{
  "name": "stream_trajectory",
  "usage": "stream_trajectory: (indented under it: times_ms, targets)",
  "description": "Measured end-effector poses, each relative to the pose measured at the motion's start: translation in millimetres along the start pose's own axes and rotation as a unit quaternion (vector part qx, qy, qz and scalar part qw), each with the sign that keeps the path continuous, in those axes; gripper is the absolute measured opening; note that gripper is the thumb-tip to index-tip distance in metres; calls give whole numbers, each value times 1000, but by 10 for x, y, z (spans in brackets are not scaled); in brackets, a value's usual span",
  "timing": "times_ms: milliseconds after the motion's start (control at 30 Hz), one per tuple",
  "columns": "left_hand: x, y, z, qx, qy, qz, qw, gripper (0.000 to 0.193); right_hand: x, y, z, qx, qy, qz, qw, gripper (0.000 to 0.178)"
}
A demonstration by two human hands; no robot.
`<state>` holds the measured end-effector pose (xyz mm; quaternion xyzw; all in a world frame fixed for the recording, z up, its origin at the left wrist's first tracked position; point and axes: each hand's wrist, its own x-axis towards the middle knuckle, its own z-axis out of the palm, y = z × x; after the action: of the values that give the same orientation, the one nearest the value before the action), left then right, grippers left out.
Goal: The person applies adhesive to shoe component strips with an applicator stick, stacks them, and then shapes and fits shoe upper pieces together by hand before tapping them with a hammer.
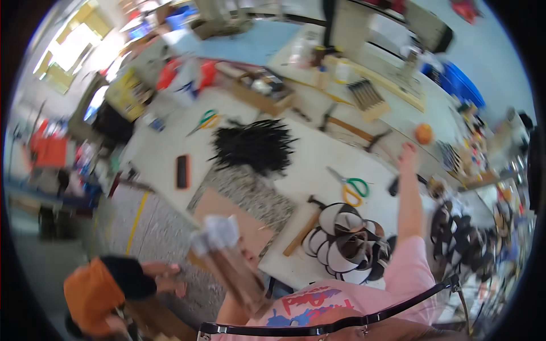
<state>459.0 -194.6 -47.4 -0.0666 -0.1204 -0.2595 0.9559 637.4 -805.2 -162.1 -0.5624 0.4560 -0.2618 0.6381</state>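
Observation:
My right hand (408,154) reaches out over the far right of the table, close to a round orange object (424,133). Its fingers are blurred, and contact cannot be made out. My left hand (248,256) is low, near the table's front edge, mostly hidden by a blurred brown, elongated thing (234,275) with a whitish end (222,230). That hand seems to be gripping it, but the kind is unclear. Beyond it lie a tan sheet (233,213) on a speckled slab (250,184) and a heap of black strips (253,146).
Scissors with green and yellow handles (352,190), a hammer (301,232) and stacked black-and-white curved pieces (347,241) lie nearer me. A phone (182,171) and more scissors (205,120) are left. A person in orange (94,292) is at lower left. A sewing machine (409,62) stands beyond.

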Motion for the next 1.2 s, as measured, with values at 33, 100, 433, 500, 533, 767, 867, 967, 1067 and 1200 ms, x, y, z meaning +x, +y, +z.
stream_trajectory:
  times_ms: [33,100,433,500,533,767,867,967,1067,1200]
  targets:
    - [-17,-126,-73,91,112,6,990,57,126,21,-325,-119,-27,-167,978,26]
    - [11,-266,-194,156,169,-10,973,55,-117,-28,-603,-360,-139,-292,875,28]
    - [-451,-922,208,278,115,91,949,60,-4637,-802,56,-30,-807,-14,590,41]
    - [-778,-981,221,286,157,120,937,70,-4862,-699,126,-33,-839,-159,520,43]
    - [-879,-985,344,278,162,125,939,71,-4938,-602,142,-28,-828,-260,495,42]
    - [-1560,-988,807,308,187,197,912,73,-5322,-452,22,-85,-802,196,558,14]
    - [-1940,-771,897,319,200,242,894,74,-5175,-340,-120,-210,-853,225,421,13]
    - [-2288,-559,1023,324,217,249,886,71,-5092,-192,-328,-283,-915,179,224,15]
    - [-2501,-390,1114,339,231,222,884,66,-4531,879,-330,215,-899,218,312,44]
    - [-3105,-231,1341,429,283,245,822,55,-6204,-347,-207,44,-869,133,475,115]
